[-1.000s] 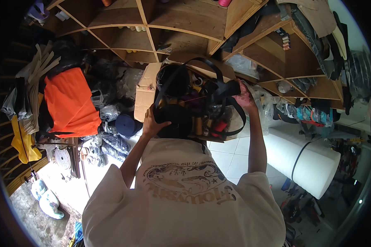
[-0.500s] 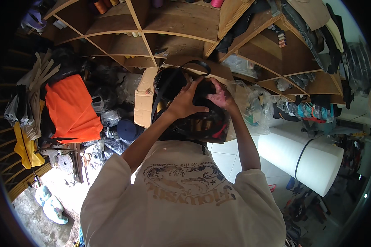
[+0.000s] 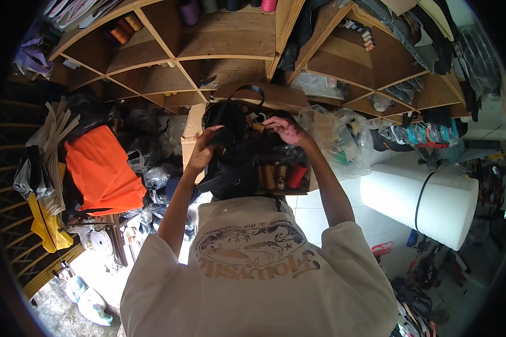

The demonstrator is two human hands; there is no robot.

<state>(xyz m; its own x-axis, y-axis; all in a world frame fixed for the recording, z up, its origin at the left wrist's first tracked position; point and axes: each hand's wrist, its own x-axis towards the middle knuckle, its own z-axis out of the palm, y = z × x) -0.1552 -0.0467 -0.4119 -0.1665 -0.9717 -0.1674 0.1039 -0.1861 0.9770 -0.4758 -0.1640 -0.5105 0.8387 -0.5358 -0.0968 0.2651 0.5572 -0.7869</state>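
In front of my chest stands an open cardboard box (image 3: 192,126) packed with black material and thread spools. My left hand (image 3: 204,147) is closed around a bunched piece of black strap (image 3: 224,137) at the box's left side. A loop of the strap (image 3: 256,89) arches above the far part of the box. My right hand (image 3: 288,131) is over the box's right half, fingers stretched toward a small yellow item (image 3: 258,127); contact is unclear. Gold spools (image 3: 268,176) and a red spool (image 3: 297,176) show at the near side. A black bundle (image 3: 230,178) hangs over the near left edge.
Wooden shelves (image 3: 225,42) with thread cones rise beyond the box. Clear plastic bags (image 3: 343,140) crowd its right side, near a strapped white foam roll (image 3: 419,205). Orange fabric (image 3: 104,168) and dark bundles lie to the left.
My hands have moved apart, the left toward the box's left side with the black strap. The near-side spools, partly covered by black coils before, now show more plainly.
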